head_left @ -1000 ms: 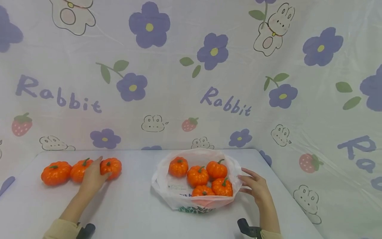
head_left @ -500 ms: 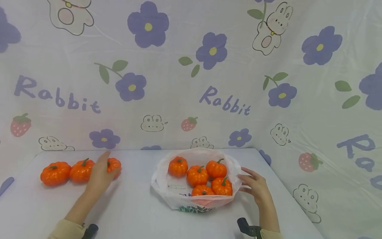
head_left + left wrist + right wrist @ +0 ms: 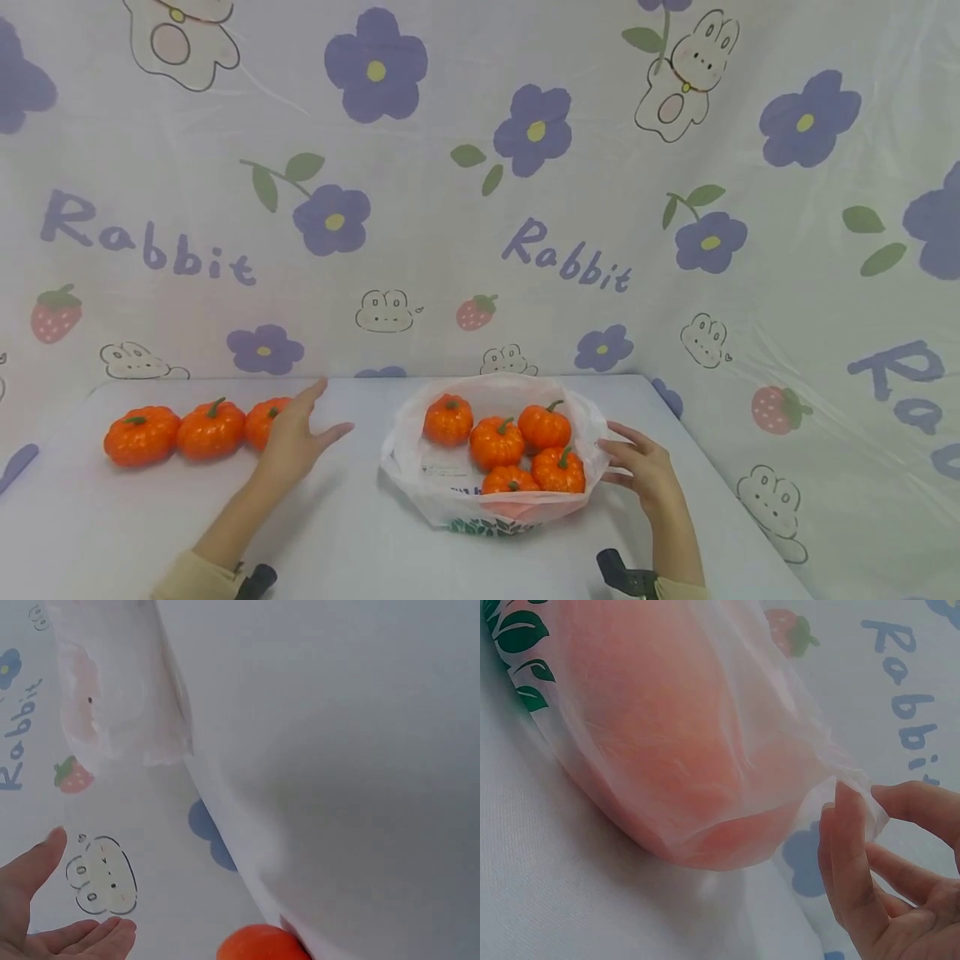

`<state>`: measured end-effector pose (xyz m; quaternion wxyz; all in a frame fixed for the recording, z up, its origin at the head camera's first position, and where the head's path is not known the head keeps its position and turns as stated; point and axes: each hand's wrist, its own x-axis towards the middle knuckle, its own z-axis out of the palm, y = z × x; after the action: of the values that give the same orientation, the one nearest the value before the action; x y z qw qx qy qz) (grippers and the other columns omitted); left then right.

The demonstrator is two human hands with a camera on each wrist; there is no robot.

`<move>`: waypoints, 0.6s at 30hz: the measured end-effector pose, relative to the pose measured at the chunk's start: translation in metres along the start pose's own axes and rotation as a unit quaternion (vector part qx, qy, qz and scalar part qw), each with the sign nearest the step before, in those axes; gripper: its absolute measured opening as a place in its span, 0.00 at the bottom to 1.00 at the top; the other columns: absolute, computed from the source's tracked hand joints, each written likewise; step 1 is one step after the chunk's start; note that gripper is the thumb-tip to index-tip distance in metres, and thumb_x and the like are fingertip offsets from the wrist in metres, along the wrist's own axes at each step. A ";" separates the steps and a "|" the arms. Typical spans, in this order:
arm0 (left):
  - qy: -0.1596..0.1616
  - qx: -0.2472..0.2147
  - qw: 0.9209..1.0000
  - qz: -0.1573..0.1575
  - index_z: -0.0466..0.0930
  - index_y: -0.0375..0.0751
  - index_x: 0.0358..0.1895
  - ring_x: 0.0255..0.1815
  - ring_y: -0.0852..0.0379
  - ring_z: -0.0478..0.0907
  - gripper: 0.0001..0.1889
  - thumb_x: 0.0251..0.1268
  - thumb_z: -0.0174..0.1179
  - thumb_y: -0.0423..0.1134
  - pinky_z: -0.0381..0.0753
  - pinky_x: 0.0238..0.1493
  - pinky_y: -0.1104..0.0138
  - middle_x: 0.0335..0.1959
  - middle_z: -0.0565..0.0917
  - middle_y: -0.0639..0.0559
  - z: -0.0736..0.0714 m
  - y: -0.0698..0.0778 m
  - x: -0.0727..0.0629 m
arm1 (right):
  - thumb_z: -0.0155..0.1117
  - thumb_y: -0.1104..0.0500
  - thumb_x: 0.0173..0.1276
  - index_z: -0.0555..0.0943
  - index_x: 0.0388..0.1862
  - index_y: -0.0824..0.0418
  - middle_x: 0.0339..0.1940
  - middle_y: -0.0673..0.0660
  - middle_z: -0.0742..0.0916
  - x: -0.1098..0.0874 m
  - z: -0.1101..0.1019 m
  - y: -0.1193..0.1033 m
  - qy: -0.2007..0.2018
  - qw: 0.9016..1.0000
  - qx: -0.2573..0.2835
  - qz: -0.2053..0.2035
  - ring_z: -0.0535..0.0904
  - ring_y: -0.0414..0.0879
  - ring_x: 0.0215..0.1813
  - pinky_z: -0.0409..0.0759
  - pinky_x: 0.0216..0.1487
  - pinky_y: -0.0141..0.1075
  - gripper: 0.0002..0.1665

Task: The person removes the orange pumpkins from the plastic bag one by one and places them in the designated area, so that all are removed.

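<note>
My left hand [image 3: 288, 446] is held over the table with thumb and fingers spread and nothing between them. It partly covers the rightmost of three small orange pumpkins [image 3: 258, 421] in a row at the left. In the left wrist view, the same hand [image 3: 30, 907] appears at the lower left, with part of an orange pumpkin [image 3: 262, 945] at the bottom edge. A thin white plastic bag [image 3: 442, 508] lies mouth-up right of centre, holding several orange pumpkins [image 3: 497, 446] with green stems. My right hand [image 3: 645, 471] pinches its right rim between thumb and fingers.
All this rests on a white table [image 3: 337, 533] backed by a cloth [image 3: 435, 250] printed with rabbits, flowers and strawberries. The leftmost pumpkin [image 3: 142, 437] and the middle pumpkin [image 3: 212, 432] sit side by side. Dark camera mounts are strapped to both wrists.
From over the row of pumpkins my left hand has shifted right, uncovering the middle pumpkin, and its fingers have spread. The right hand and the bag have stayed in place.
</note>
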<state>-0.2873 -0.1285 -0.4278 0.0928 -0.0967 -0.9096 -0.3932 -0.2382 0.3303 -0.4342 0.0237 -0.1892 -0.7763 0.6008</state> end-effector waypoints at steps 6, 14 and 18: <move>-0.020 -0.024 1.000 0.000 0.56 0.34 0.74 0.70 0.33 0.66 0.40 0.63 0.66 0.42 0.71 0.67 0.45 0.74 0.63 0.34 0.012 0.014 -0.002 | 0.63 0.52 0.69 0.67 0.72 0.59 0.65 0.70 0.76 0.000 0.000 0.001 0.001 1.000 -0.001 -0.001 0.82 0.41 0.40 0.88 0.44 0.34 0.35; -0.054 -0.032 0.998 -0.013 0.57 0.41 0.75 0.73 0.38 0.64 0.41 0.62 0.67 0.45 0.73 0.66 0.48 0.74 0.64 0.38 0.032 0.025 -0.002 | 0.63 0.52 0.69 0.67 0.72 0.59 0.63 0.69 0.78 0.002 0.000 0.001 -0.001 1.000 0.002 -0.005 0.82 0.40 0.39 0.88 0.44 0.34 0.35; -0.071 -0.055 0.996 -0.012 0.58 0.43 0.75 0.74 0.41 0.64 0.41 0.60 0.68 0.44 0.73 0.67 0.51 0.75 0.65 0.41 0.045 0.028 -0.001 | 0.63 0.52 0.69 0.67 0.72 0.59 0.63 0.69 0.78 0.001 -0.001 0.000 -0.002 1.000 0.002 -0.005 0.82 0.39 0.39 0.88 0.44 0.34 0.35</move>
<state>-0.2833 -0.0763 -0.4388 0.0175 -0.1182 -0.8922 -0.4355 -0.2387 0.3314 -0.4346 0.0252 -0.1842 -0.7763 0.6023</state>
